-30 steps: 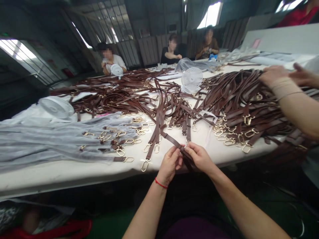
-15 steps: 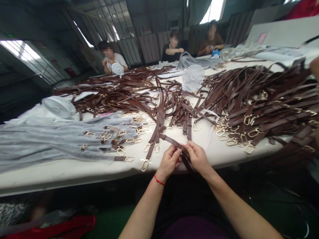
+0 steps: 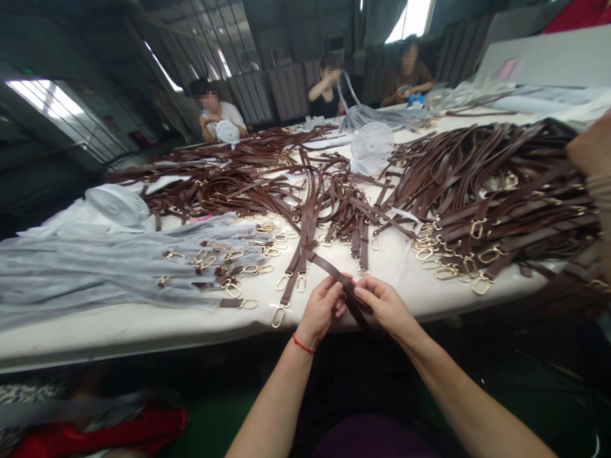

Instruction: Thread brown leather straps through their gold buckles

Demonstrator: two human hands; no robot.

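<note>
My left hand, with a red string bracelet on its wrist, and my right hand meet over the table's front edge. Together they pinch a dark brown leather strap whose end hangs below my fingers. Next to my left hand, other straps lie with gold oval snap clasps at their ends. A large heap of brown straps lies to the right, its clasps gathered along the near side.
White-covered table runs across the view, holding grey mesh-wrapped straps, more brown straps, and white fans. A co-worker's blurred arm enters at the right edge. Several seated people work at the far end.
The co-worker's arm has drawn back toward the right edge, uncovering more of the strap heap. My hands stay on the strap, with only a slight shift.
</note>
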